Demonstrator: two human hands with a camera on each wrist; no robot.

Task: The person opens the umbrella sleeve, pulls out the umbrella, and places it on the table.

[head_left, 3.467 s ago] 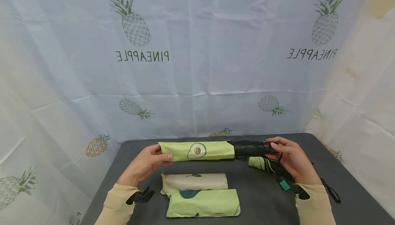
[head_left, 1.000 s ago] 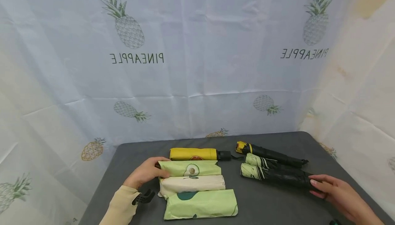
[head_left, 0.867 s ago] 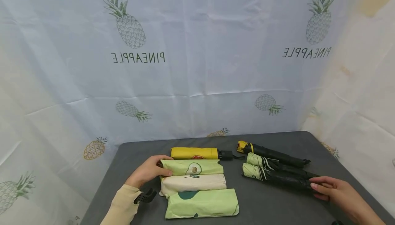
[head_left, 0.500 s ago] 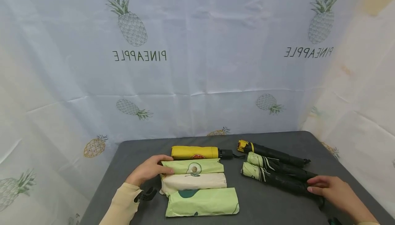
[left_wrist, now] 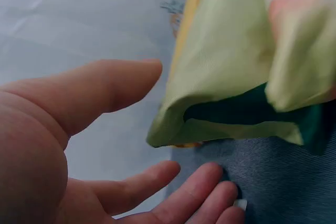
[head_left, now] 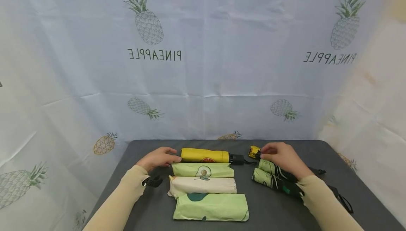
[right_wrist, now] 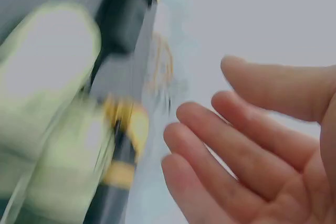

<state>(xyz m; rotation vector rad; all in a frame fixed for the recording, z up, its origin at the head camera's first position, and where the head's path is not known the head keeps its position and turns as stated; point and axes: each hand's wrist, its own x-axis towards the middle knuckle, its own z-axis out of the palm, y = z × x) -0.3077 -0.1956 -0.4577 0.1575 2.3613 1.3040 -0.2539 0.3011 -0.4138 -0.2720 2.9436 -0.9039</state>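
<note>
In the head view my left hand [head_left: 160, 158] reaches the left end of a yellow umbrella cover [head_left: 198, 155], from which a black umbrella handle [head_left: 236, 159] sticks out on the right. The left wrist view shows its thumb and fingers spread, holding nothing, beside a green cover [left_wrist: 226, 51]. My right hand [head_left: 282, 155] hovers over a folded black umbrella with a yellow end [head_left: 254, 151], partly hiding it. Its fingers are apart from the thumb and bare in the right wrist view. Two folded black umbrellas with green ends [head_left: 264, 178] lie below that hand.
Below the yellow cover lie a green avocado-print cover [head_left: 187, 170], a cream cover [head_left: 219, 185] and another green cover [head_left: 228, 206], flat in a column. The dark grey table [head_left: 269, 213] ends at a pineapple-print curtain [head_left: 203, 118] behind and at both sides.
Earlier the avocado cover was pulled off an umbrella, which was set down on the right. Since then my left hand has left that cover for the yellow one; my right hand has moved up and left.
</note>
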